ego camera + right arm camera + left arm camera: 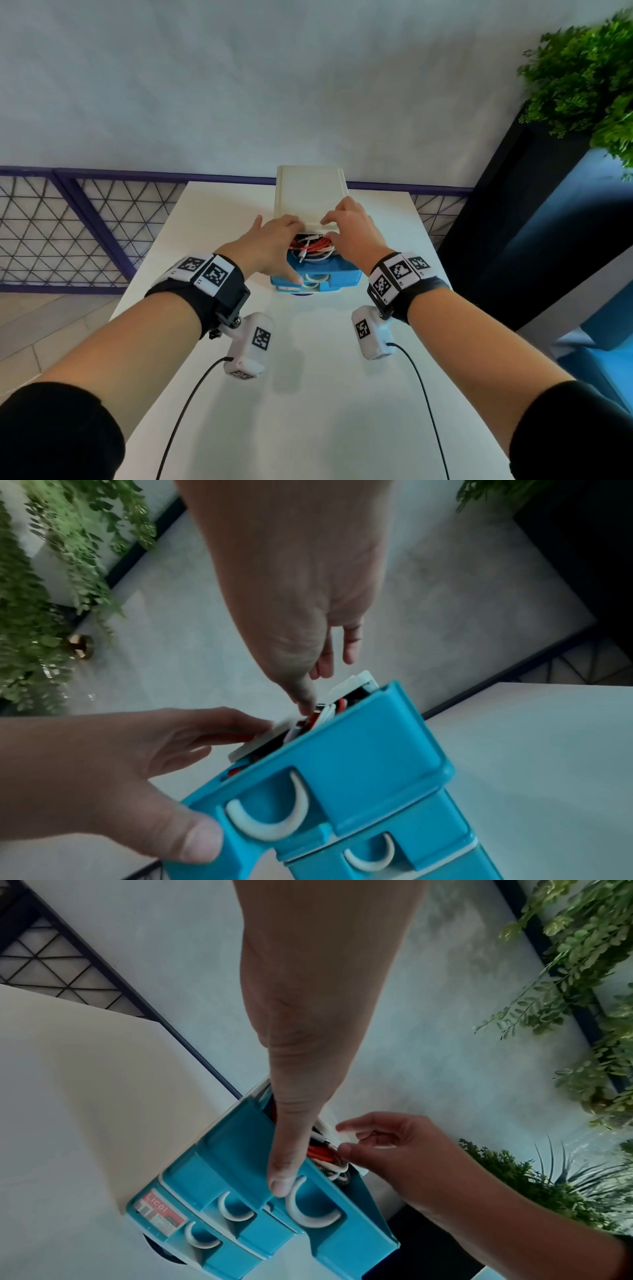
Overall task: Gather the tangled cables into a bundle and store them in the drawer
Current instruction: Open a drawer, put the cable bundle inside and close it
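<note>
A small drawer unit with a white casing stands at the far end of the white table. Its blue top drawer is pulled out. Red and white cables lie coiled inside it. My left hand has its thumb pressed on the drawer front, beside the white crescent handle, with its fingers stretched over the casing's front edge. My right hand rests its fingers on the casing top. Its thumb touches the cables at the drawer's right side.
Two more blue drawers sit shut below the open one. Green plants and a dark planter stand to the right of the table. A purple railing with wire mesh runs behind it. Black wrist-camera cords trail over the near table.
</note>
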The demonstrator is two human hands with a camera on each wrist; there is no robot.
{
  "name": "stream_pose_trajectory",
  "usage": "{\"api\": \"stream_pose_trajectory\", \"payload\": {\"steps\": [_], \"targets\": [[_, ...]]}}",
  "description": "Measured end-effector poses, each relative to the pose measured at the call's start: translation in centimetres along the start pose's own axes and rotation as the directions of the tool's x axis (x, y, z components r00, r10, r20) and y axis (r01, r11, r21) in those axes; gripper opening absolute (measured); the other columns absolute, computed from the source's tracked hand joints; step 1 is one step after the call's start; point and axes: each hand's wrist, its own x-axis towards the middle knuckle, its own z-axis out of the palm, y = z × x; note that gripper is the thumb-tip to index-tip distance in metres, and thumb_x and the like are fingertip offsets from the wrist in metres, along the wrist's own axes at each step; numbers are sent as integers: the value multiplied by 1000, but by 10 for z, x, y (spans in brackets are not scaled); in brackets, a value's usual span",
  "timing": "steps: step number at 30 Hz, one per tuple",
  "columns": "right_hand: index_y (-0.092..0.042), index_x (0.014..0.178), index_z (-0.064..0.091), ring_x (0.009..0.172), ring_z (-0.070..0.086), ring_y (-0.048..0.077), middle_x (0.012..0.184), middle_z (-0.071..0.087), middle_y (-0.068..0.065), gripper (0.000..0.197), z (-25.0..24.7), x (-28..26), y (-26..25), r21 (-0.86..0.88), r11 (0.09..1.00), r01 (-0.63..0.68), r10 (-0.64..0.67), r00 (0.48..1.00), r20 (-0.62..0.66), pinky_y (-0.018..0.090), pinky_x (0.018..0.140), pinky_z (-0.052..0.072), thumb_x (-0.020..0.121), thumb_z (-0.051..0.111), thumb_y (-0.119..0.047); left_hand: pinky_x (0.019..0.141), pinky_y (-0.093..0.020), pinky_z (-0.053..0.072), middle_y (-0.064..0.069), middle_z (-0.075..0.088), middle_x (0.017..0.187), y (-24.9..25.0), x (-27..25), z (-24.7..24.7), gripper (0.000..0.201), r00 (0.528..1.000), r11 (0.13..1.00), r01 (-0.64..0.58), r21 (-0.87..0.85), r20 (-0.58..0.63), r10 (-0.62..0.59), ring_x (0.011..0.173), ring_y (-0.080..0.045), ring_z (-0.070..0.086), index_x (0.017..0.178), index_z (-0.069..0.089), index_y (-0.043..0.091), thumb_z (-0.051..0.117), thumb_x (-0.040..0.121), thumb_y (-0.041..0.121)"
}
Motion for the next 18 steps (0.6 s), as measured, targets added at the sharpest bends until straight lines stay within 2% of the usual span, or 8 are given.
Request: {"api": "stream_pose_trajectory", "payload": {"steps": [2,4,5,7,10,13,18], "targets": [[-18,115,66,113,47,22,117,51,4,27,5,2,5,-19,1000,-1,1,1000,20,36,97,40,89,62,-12,112,-46,22,2,38,140,0,3,1,93,998,1000,-18,-12,-66,17,126,-23,42,138,38,17,79,62,52],[-18,111,67,113,48,23,116,54,4,23,10,4,7,6,1000,-3,3,1000,-2,37,97,40,89,64,-16,92,-39,43,2,46,127,-1,5,2,78,990,999,-20,-47,-143,13,113,-22,46,127,46,17,81,63,46],[-18,108,68,111,49,23,115,56,4,20,13,5,8,29,1000,-4,5,1000,-24,37,96,41,89,63,-18,80,-38,47,2,47,120,-1,7,3,69,982,999,-16,-51,-188,6,109,-21,46,121,49,17,81,65,42],[-17,104,71,108,51,22,112,58,4,16,15,5,11,73,997,-1,6,998,-59,38,94,42,92,61,-21,64,-37,46,0,48,110,1,11,8,51,956,1000,-5,-3,-292,3,103,-22,47,109,51,15,79,70,34],[-17,102,72,105,52,22,110,59,3,18,17,4,13,96,995,-4,12,996,-85,38,93,43,93,57,-18,52,-33,38,-2,51,101,8,20,19,30,897,997,33,75,-442,3,95,-25,50,97,51,14,72,76,15],[-16,104,72,103,52,23,109,59,4,22,22,2,15,91,996,9,2,993,-120,38,91,44,93,54,-10,52,-32,37,-5,54,94,10,27,24,24,855,996,41,82,-518,8,87,-27,52,92,52,12,68,75,4],[-15,109,71,101,53,25,107,59,5,28,25,0,11,43,999,1,6,989,-146,38,88,45,91,53,-4,57,-32,38,-5,54,96,10,27,21,24,864,998,31,62,-503,4,90,-27,52,94,52,13,68,76,11]]}}
